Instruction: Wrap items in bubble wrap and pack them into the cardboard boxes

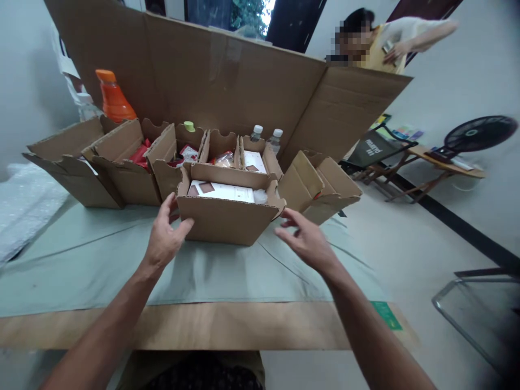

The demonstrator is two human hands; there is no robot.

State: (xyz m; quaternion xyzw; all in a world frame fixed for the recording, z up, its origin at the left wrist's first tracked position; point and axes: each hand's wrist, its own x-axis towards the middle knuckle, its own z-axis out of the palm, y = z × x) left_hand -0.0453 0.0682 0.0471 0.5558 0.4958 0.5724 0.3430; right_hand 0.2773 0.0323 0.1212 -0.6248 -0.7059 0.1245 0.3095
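Note:
A cardboard box (227,219) with an open top sits crosswise on the cloth in front of me. Inside it lie a white box (227,192) with brown squares printed on it and something clear and plastic (260,196). At its left end is my left hand (164,233), thumb and fingers apart, fingertips at the cardboard edge. Near the right end my right hand (303,238) has its fingers spread, the fingertips close to the corner; whether they touch it I cannot tell. Neither hand is wrapped around anything.
Several open cardboard bins (125,157) stand in a row behind, holding packets. An orange bottle (116,100) and clear bottles (274,140) rise behind them, before a tall cardboard panel (252,81). Bubble wrap (28,203) lies left. Beyond the panel are a person (392,46) and a fan (479,135).

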